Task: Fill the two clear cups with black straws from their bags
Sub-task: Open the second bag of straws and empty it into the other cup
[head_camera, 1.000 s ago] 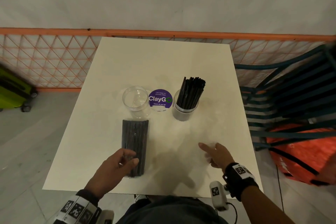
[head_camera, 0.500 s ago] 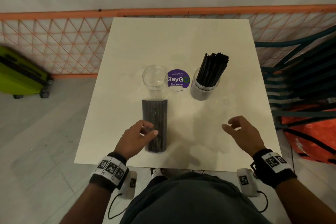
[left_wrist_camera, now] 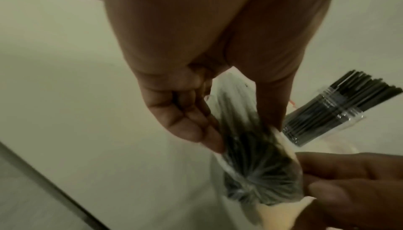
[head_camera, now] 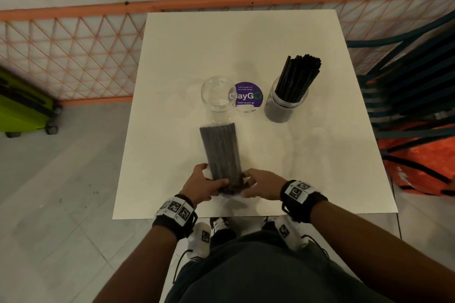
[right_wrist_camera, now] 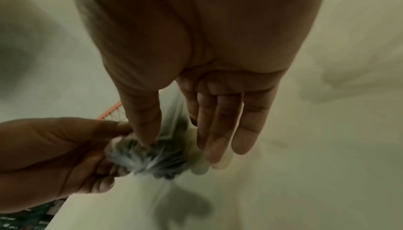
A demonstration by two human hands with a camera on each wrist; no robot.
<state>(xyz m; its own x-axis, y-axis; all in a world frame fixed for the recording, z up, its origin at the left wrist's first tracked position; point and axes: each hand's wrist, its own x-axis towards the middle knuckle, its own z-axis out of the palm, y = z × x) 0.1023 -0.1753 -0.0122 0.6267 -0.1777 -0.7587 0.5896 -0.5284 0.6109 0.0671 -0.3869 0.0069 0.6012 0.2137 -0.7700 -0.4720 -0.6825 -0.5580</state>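
Observation:
A clear bag of black straws (head_camera: 222, 155) lies lengthways on the white table (head_camera: 320, 167), its far end just short of the empty clear cup (head_camera: 218, 94). To the right stands the second clear cup (head_camera: 286, 103), packed with black straws (head_camera: 299, 76). My left hand (head_camera: 214, 176) grips the bag's near end from the left. My right hand (head_camera: 248, 179) holds the same end from the right. In the left wrist view my left hand (left_wrist_camera: 244, 135) pinches the bag (left_wrist_camera: 257, 170) between thumb and fingers. In the right wrist view my right hand (right_wrist_camera: 181, 149) has its thumb on the bag's bunched end (right_wrist_camera: 152, 158).
A round purple ClayGo sticker (head_camera: 247, 94) sits on the table between the two cups. An orange mesh fence (head_camera: 73, 56) runs behind and to the left of the table. Stacked dark chairs (head_camera: 406, 76) and an orange bag (head_camera: 423, 162) stand to the right, and a green suitcase (head_camera: 22, 103) on the left.
My right hand has moved left from the bare table onto the bag's near end. My left hand has slid back to that same end.

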